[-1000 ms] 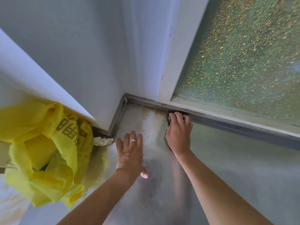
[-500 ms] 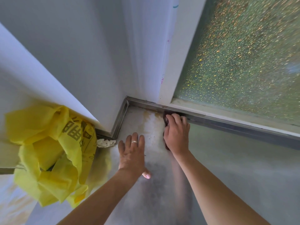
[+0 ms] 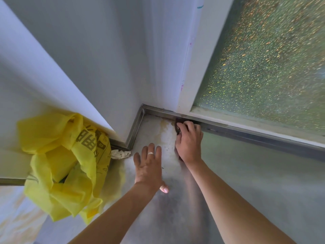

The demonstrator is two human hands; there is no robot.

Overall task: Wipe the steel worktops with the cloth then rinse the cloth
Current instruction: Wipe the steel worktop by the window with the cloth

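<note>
The steel worktop (image 3: 246,182) runs into a corner under a frosted window. My right hand (image 3: 189,141) presses a dark cloth (image 3: 177,128) down near the raised steel back edge (image 3: 246,133); only a thin dark rim of the cloth shows past my fingers. A yellowish stain (image 3: 165,125) marks the steel just left of the cloth. My left hand (image 3: 148,166), with a ring on one finger, lies flat and spread on the worktop beside it, holding nothing.
A crumpled yellow plastic bag (image 3: 66,166) with dark print sits at the left by a white wall panel. A small wad of white paper (image 3: 121,154) lies at the steel corner trim. White walls close the corner; the frosted window (image 3: 263,59) fills the right.
My right hand has slid the cloth slightly left along the back edge toward the corner. My left hand stays flat in about the same place.
</note>
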